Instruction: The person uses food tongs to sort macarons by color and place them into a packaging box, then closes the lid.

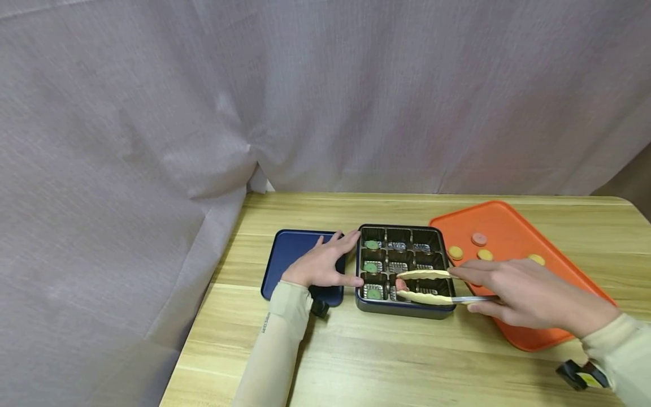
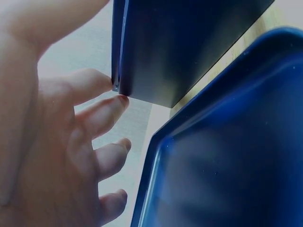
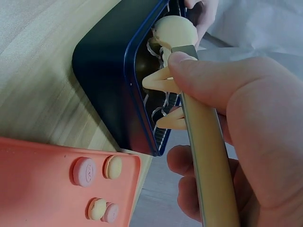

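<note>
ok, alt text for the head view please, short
A person's right hand holds cream tongs over a pink sweet in a dark divided box, while the left hand steadies the box's left side. A blue lid lies left of the box; an orange tray with loose sweets lies right.

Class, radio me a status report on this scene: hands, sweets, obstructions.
Left hand steadies box. Right hand grips tongs, pinching pink sweet over box. Nothing blocking.

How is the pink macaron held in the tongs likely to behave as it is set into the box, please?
The pink macaron looks small and probably light. Its rounded shell seems brittle, so a firm squeeze from the tongs might crack it. Pinched only at its edges, it could slip or roll; the compartment walls of the box should stop it.
</note>
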`<state>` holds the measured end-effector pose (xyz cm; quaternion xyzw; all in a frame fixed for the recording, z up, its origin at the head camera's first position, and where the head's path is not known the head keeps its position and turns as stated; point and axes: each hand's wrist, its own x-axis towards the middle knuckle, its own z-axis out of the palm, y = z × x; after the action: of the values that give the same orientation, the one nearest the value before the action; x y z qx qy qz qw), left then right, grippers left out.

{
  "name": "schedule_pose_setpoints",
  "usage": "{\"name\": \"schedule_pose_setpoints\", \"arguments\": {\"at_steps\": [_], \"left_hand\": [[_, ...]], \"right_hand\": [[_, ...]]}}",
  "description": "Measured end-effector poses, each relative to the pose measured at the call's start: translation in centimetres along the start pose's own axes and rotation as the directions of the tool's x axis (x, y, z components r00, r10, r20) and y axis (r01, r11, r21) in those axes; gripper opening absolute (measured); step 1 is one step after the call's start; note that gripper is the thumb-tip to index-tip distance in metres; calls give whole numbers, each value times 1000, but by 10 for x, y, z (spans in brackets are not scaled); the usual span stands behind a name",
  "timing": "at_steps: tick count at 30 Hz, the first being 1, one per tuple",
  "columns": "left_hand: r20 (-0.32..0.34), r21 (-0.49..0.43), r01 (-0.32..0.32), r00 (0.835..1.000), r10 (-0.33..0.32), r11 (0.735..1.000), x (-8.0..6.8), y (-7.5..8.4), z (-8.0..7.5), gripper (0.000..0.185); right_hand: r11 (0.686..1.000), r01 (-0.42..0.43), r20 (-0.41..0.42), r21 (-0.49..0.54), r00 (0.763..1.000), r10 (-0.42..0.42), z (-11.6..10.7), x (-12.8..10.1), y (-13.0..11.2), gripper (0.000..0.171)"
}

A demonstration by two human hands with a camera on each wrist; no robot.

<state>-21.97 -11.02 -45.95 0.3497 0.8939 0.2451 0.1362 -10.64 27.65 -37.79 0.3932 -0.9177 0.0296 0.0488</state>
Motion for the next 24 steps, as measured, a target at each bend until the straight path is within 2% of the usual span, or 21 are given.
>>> {"name": "schedule_pose_setpoints", "arguments": {"at_steps": [19,24], "left_hand": [[2,-6,1,1000,-1,1000,-1,1,-2,114],[0,-5,-2,1000,2,1000,-1,1,-1,114]], "right_hand": [[999,-35,-2,3,999,35,-5,-1,-1,64],[999,-27,-30,22,999,27,-4,-3,1,65]]}}
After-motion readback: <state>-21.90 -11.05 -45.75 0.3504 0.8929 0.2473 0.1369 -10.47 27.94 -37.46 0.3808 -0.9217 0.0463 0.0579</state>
